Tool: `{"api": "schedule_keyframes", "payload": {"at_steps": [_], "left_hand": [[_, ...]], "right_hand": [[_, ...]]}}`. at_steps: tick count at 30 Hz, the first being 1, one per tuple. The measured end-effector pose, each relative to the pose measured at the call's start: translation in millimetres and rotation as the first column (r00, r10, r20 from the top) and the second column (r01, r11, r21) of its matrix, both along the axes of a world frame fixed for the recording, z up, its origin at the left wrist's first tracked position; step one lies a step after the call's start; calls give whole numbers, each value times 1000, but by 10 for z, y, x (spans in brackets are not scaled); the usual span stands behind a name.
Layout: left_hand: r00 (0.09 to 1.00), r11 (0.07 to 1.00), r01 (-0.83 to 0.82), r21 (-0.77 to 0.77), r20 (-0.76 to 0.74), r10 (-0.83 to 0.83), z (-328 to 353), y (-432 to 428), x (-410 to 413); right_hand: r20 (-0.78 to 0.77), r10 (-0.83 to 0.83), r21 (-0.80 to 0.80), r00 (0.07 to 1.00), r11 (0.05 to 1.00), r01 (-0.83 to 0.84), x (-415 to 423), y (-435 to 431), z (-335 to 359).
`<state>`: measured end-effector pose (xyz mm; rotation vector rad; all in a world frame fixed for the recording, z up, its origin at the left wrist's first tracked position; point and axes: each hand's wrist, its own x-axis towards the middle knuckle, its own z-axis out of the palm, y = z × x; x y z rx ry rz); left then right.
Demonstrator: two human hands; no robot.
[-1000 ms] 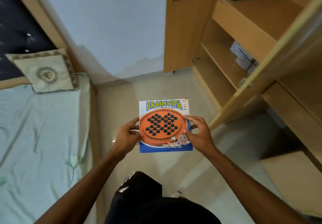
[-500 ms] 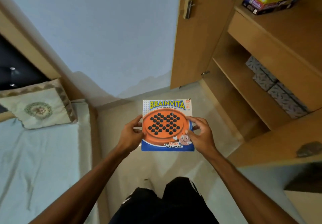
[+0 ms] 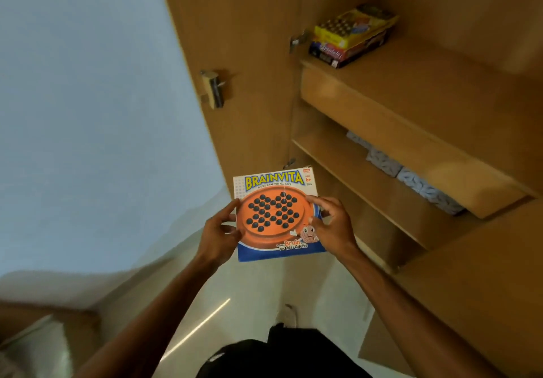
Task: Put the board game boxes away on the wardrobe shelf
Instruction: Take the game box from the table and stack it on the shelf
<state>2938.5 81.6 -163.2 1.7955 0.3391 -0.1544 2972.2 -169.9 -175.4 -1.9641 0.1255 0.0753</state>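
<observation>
I hold a square Brainvita box (image 3: 276, 216), orange board with dark pegs on a blue and white cover, flat in front of me. My left hand (image 3: 219, 235) grips its left edge and my right hand (image 3: 333, 225) grips its right edge, thumbs on top. Up to the right, the wardrobe shelf (image 3: 417, 84) carries a stack of two game boxes: a yellow box (image 3: 354, 26) lies on a dark box (image 3: 340, 51).
The open wardrobe door (image 3: 235, 69) with a handle (image 3: 213, 88) stands just left of the shelves. A lower shelf (image 3: 361, 178) holds grey patterned boxes (image 3: 411, 176). Another wooden door panel (image 3: 484, 289) juts out at lower right. Pale floor lies below.
My view has swung up and right towards the wardrobe; the bed and pillow have left the frame. The Brainvita box, still in both hands, is closer to the shelves.
</observation>
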Motion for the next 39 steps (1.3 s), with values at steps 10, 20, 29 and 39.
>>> {"api": "schedule_keyframes", "payload": {"at_steps": [10,20,29,39], "left_hand": [[985,987,154,-56,89,-148,318,-729,2439],[931,948,313,-55,215,-294,731,-1564,4797],[895,912,388,130,180,-407,1268,-2415,6519],[632,610,745,268,8,-775,1384,-2776,7530]], "right_hand": [[83,-164,-40,983,985,167,1983,-735,362],[216,-338,-49,916,933,356,3879,-1481,739],[223,-410,-88,884,895,437,5343,-2148,1038],[238,-278,-162,931,933,320,6212,-2450,1107]]}}
